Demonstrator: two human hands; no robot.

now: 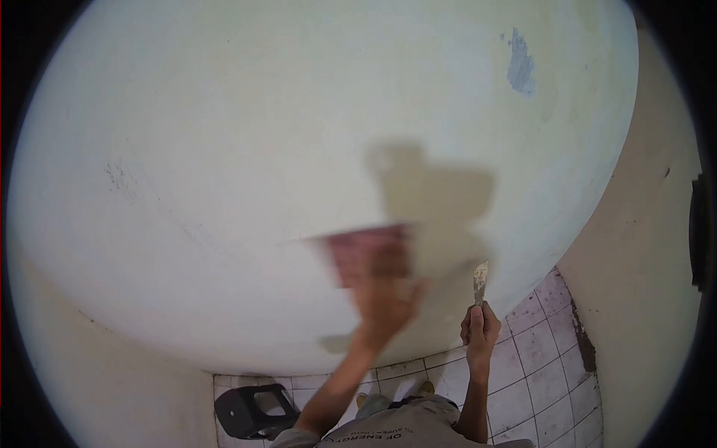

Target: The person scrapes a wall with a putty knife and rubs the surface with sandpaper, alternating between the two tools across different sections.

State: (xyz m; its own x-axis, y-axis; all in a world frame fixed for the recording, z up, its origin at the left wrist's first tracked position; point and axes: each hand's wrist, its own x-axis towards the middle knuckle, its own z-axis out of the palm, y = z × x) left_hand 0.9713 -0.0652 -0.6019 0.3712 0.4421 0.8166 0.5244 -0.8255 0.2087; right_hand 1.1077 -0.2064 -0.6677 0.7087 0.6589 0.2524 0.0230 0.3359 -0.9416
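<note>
My left hand (382, 306) is raised to the pale wall (246, 149), fingers over a dark red sheet of sandpaper (351, 257) held against the surface. Motion blurs both the hand and the sheet. Lower and to the right, my right hand (481, 325) is closed round the handle of a putty knife (480, 280), its stained blade pointing up close to the wall. Shadows of the left hand and sheet fall on the wall above and to the right.
A grey patch (520, 66) marks the wall's upper right, and dark scuffs (119, 178) its left. A black plastic stool (250, 411) stands on the tiled floor (541, 351) at lower left. Side walls (650, 246) close in at right and left.
</note>
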